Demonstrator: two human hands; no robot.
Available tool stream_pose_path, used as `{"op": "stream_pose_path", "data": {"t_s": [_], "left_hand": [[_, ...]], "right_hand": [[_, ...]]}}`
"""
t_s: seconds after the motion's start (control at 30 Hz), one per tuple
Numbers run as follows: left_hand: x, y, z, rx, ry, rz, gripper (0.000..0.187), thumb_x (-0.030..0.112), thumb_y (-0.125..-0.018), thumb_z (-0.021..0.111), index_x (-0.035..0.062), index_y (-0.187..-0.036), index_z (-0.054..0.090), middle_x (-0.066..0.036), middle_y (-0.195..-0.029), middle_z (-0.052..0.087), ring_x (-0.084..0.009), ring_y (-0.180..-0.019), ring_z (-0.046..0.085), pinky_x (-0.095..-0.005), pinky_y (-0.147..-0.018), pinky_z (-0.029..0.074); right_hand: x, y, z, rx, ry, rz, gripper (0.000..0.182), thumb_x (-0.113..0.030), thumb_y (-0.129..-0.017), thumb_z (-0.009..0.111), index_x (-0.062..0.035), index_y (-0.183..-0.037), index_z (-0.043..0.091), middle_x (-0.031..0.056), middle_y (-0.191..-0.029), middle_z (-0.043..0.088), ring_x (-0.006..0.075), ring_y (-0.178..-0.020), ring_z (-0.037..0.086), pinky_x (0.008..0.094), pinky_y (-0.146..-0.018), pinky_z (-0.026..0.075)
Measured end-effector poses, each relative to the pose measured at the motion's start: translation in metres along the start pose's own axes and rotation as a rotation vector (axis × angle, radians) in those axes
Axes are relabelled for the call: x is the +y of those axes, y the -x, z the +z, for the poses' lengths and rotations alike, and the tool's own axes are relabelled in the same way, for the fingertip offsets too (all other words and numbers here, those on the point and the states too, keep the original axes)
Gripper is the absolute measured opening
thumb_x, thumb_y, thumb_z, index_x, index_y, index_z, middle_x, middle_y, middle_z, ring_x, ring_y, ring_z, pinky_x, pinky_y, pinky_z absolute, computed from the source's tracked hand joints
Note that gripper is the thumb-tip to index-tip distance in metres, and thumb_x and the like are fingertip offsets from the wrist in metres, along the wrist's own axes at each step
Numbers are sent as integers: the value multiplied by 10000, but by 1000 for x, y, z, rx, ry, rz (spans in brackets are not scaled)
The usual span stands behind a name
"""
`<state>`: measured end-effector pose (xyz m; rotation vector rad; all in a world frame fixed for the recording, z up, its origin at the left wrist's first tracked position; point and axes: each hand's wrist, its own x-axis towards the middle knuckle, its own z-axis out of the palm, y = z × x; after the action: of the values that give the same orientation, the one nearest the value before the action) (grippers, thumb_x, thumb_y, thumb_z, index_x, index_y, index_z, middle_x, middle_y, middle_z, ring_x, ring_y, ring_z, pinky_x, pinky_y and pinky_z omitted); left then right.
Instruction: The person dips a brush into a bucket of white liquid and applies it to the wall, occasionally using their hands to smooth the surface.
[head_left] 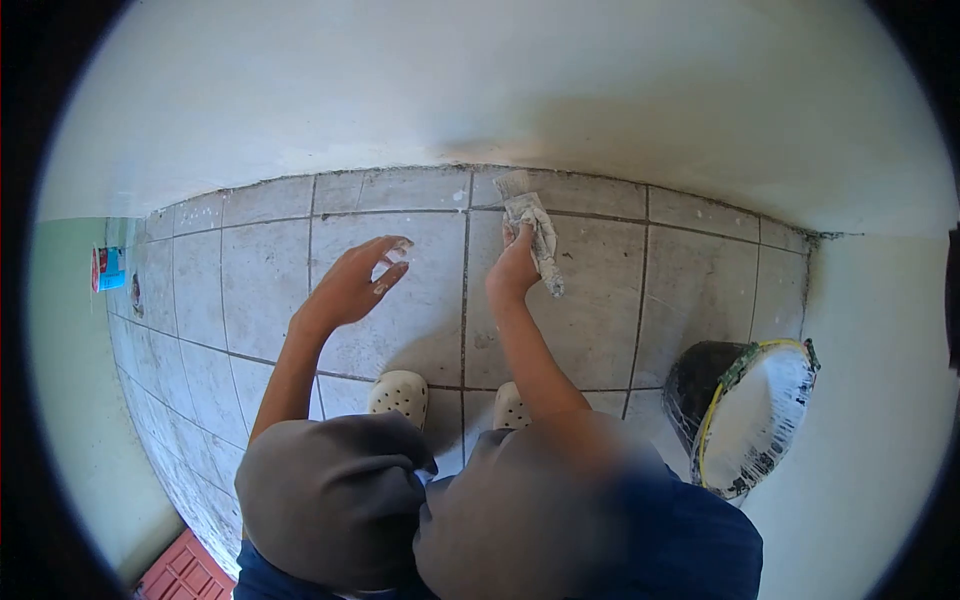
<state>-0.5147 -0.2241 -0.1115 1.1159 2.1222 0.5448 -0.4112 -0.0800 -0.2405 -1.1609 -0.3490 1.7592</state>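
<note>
My right hand [513,266] grips a wide paintbrush [541,232] crusted with white paint. Its bristle end points away from me, close over the tile row at the foot of the wall, while the handle sticks out to the right of my fingers. To the left, my left hand [352,282] hovers over the tiles with nothing in it, thumb and fingers apart and curved. White paint smears show on its fingertips.
A paint-smeared bucket [695,385] with white inside stands at the right. Tiled floor [400,325] meets a pale wall [480,90] ahead. My clogs [398,396] are below my hands. A blue-and-red item [108,269] and a red door-like panel [190,570] lie left.
</note>
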Motion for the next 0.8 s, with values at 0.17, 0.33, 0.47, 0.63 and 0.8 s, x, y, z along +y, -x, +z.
{"op": "stream_pose_path", "data": {"t_s": [0.17,0.33,0.47,0.63,0.8], "left_hand": [[-10,-17,19,5,55,69,308,206,-869,529,31,-1122,508,-163,-1079,566,-305,-940,572,-383,-825,444],[-19,-27,29,-82,54,99,284,186,-877,520,42,-1120,504,-149,-1084,560,-282,-984,556,-386,-838,439],[-17,-38,31,-76,38,176,292,201,-880,512,44,-1126,498,-150,-1081,558,-293,-994,546,-393,-840,436],[-26,-47,51,-82,73,195,319,208,-871,521,49,-1145,482,-158,-1074,558,-305,-987,546,-396,-834,438],[-19,-36,27,15,243,238,215,138,-828,559,30,-1012,529,-156,-964,589,-293,-889,574,-375,-760,459]], "right_hand": [[30,-15,9,32,-13,-62,295,-48,-855,503,34,-1132,444,113,-1172,482,223,-1033,528,322,-885,490],[14,-2,56,-29,-68,-101,297,-64,-859,509,33,-1130,435,114,-1160,486,219,-1041,524,320,-886,488],[2,25,42,-94,-90,-93,269,-72,-863,512,8,-1111,449,107,-1156,489,210,-1032,529,318,-885,488],[37,2,40,0,193,-62,276,-75,-863,516,-14,-1122,440,98,-1161,485,196,-1031,533,314,-870,489],[25,20,47,-171,-68,-32,264,-60,-860,515,8,-1105,445,97,-1159,481,210,-1034,526,329,-865,499]]}}
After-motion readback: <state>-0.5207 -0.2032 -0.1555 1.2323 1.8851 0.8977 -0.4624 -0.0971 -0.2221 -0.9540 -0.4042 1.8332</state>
